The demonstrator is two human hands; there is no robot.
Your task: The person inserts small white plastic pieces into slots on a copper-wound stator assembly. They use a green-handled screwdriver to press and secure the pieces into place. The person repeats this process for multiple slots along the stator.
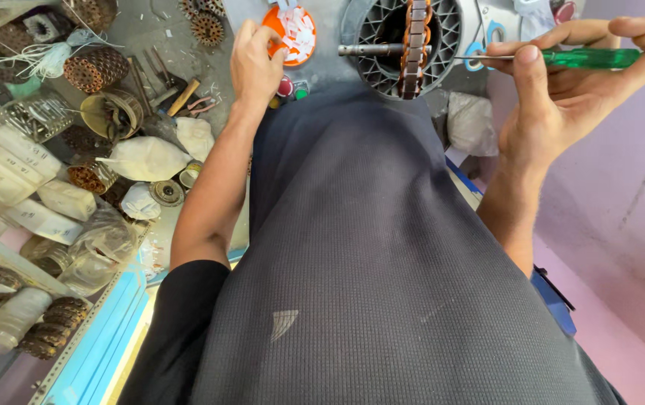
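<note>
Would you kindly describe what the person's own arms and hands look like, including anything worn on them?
Both hands are bare: the left hand and the right hand show no gloves, and no rings, watch or bracelet can be seen. Both forearms are uncovered. The left arm ends in a short black sleeve at the upper arm. The right sleeve is out of view behind the dark grey, finely checked shirt.

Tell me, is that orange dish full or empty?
Partly filled. The orange dish holds a heap of small white slips, with orange rim showing around them. The left hand reaches into it.
</note>
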